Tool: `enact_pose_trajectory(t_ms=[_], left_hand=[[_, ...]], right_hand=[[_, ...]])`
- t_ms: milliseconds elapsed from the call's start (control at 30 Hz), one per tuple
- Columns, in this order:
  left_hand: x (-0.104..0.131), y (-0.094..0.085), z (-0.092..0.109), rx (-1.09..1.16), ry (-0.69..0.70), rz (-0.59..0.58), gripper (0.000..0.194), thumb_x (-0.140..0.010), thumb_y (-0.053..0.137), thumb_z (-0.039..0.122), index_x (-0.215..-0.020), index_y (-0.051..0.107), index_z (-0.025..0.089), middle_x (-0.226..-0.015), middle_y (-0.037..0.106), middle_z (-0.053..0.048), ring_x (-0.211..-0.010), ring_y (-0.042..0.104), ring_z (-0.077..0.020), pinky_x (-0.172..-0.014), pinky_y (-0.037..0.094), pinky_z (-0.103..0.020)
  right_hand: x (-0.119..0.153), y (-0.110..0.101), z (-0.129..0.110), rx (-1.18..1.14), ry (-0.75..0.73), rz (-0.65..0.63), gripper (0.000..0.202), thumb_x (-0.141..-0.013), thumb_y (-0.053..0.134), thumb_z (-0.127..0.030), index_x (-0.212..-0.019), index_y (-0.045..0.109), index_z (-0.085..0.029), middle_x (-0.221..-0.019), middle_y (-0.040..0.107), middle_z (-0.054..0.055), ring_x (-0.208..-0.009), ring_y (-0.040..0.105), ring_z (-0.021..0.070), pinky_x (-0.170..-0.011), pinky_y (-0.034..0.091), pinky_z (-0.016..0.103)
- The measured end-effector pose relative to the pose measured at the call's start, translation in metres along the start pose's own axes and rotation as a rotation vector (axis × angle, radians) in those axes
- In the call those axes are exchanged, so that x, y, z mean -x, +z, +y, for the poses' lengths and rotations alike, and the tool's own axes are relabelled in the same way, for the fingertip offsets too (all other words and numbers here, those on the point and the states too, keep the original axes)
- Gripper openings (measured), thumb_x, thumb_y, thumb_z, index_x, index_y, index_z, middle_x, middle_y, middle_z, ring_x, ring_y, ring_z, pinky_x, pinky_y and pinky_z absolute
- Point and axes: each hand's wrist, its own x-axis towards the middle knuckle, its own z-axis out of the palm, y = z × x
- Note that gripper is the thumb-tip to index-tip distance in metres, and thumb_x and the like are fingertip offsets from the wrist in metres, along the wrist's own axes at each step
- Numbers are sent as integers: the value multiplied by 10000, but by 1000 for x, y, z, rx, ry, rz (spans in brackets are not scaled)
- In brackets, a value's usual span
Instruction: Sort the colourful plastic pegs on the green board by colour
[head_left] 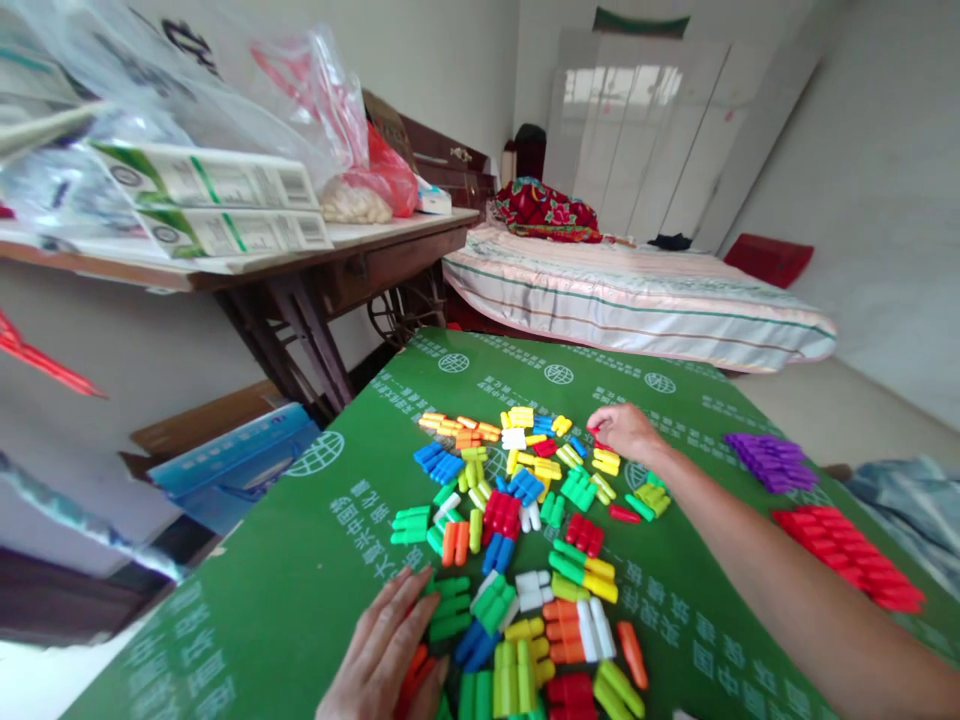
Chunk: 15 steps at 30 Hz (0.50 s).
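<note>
Plastic bullet-shaped building blocks in several colours lie scattered over the green board (285, 560). At the far side of the pile, my right hand (626, 430) is closed in a pinch on a small red block (595, 431), mostly hidden by the fingers. Yellow blocks (606, 461) lie just below that hand. My left hand (382, 645) rests at the pile's near left edge, fingers stretched out and thumb apart. Red-orange blocks (415, 680) show between its thumb and fingers, beside green blocks (450, 607). White and orange blocks (577, 630) lie joined nearby.
Sorted on the right are a purple group (772, 463) and a red group (847, 555) of blocks. A wooden table (375, 260) with boxes (217, 205) and plastic bags stands at left. Behind the board is a bed (622, 290). A blue box (232, 460) sits low at left.
</note>
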Motion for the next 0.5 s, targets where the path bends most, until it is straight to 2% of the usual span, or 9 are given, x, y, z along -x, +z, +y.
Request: enact_pose_trajectory(t_ms=[133, 267, 367, 500], left_hand=[[1, 4, -3, -31, 29, 47, 522, -811, 590, 317, -1316, 471, 257, -1355, 555, -63, -1269, 508, -225, -964, 545, -326], [0, 5, -4, -48, 66, 64, 502, -819, 576, 309, -1309, 484, 244, -1343, 565, -63, -1244, 531, -213, -959, 539, -325], [1, 5, -3, -21, 55, 76, 464, -826, 559, 296, -1285, 509, 247, -1349, 561, -65, -1251, 524, -214, -972, 531, -328], [4, 7, -6, -6, 13, 36, 444, -830, 557, 295, -1270, 531, 249, -1359, 551, -76, -1259, 516, -231, -996, 517, -355]], right_hand=[[72, 13, -31, -228, -161, -62, 255, -684, 538, -119, -798, 746, -210, -747, 732, -18, -643, 653, 137, -601, 499, 224], [115, 29, -50, -319, -271, 42, 201, -765, 541, -206, -838, 728, -220, -827, 714, 17, -721, 650, 152, -653, 515, 261], [121, 32, -40, -239, -276, 203, 199, -803, 519, -228, -854, 712, -228, -885, 698, 36, -813, 647, 166, -748, 520, 294], [107, 29, 7, -28, -118, 445, 268, -771, 555, -273, -987, 699, -208, -1093, 674, 95, -1023, 617, 232, -927, 482, 408]])
